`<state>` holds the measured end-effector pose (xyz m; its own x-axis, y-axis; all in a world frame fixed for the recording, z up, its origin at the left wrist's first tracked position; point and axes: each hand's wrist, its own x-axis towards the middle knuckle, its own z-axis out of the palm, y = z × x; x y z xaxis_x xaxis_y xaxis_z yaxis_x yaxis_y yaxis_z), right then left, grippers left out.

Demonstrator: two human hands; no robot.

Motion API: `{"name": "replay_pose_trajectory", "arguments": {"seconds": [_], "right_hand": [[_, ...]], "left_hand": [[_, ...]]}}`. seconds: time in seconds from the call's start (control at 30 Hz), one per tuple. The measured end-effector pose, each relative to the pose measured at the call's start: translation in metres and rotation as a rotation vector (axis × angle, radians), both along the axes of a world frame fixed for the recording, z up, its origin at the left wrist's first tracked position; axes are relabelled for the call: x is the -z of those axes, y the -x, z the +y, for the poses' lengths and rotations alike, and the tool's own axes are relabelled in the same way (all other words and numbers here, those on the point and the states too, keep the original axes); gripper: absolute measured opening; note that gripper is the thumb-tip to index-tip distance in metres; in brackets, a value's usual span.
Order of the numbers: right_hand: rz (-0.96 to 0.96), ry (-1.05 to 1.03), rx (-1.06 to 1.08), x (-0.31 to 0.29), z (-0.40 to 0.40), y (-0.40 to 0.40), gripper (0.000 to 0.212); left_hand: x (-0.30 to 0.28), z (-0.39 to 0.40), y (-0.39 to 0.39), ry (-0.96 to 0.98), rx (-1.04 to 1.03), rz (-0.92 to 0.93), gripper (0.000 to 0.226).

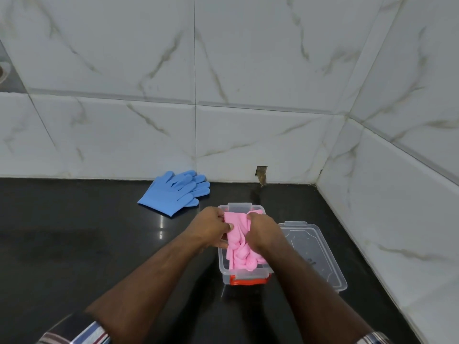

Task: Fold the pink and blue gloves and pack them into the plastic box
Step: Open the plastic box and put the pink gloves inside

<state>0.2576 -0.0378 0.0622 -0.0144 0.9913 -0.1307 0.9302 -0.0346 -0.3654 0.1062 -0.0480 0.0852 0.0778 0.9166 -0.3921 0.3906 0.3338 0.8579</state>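
Both hands — left hand, right hand — clamp the pink gloves between them, over the plastic box.

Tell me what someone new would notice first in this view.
Both hands, left hand and right hand, grip the pink gloves over the open plastic box at centre. The blue gloves lie flat by the wall, behind and left; the clear lid rests right of the box.
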Motion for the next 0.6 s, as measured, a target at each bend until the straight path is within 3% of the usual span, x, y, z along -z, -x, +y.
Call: {"name": "replay_pose_trajectory", "arguments": {"seconds": [0.17,0.37,0.53,0.6], "right_hand": [[-0.013,-0.061,-0.042,0.012,-0.001,0.005,0.032],[0.002,-0.037,-0.065,0.06,0.006,0.003,0.025],[-0.137,0.033,-0.268,0.015,-0.001,0.005,0.03],[-0.223,-0.057,-0.267,-0.002,0.003,-0.001,0.033]], "left_hand": [[0.005,-0.001,0.0,-0.237,0.105,0.443,0.04],[0.016,-0.004,-0.001,-0.341,0.277,0.712,0.041],[0.023,-0.001,-0.006,-0.358,0.395,0.924,0.035],[0.021,0.001,-0.008,-0.371,0.439,0.996,0.035]]}}
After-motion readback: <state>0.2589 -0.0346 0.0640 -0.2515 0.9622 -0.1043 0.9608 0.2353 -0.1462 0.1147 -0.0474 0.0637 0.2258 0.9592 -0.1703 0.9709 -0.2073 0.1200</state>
